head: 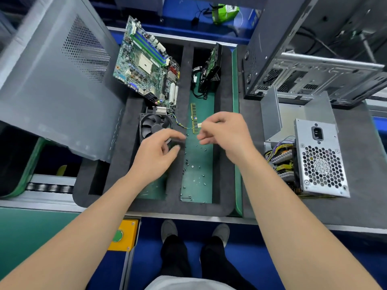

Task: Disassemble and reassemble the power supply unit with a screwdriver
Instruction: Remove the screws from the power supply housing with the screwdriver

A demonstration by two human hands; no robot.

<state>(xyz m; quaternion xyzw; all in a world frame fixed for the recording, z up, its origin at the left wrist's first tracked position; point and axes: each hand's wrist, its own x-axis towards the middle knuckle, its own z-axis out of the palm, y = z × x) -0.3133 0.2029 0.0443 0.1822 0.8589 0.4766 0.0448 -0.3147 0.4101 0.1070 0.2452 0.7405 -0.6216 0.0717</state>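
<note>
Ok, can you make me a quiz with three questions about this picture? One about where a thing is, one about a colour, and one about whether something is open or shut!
1. Where is the power supply unit?
A. on the floor
B. inside the foam tray
C. on the bench, right of the foam tray

2. What colour is the box with the round green button?
A. red
B. yellow
C. white

3. How is the power supply unit?
A. open, with its wires showing
B. closed up all round
C. wrapped in a bag

Answers:
1 C: the power supply unit stands to the right of the foam tray.
2 B: the box near the front edge is yellow.
3 A: its side is off and a bundle of wires shows.
</note>
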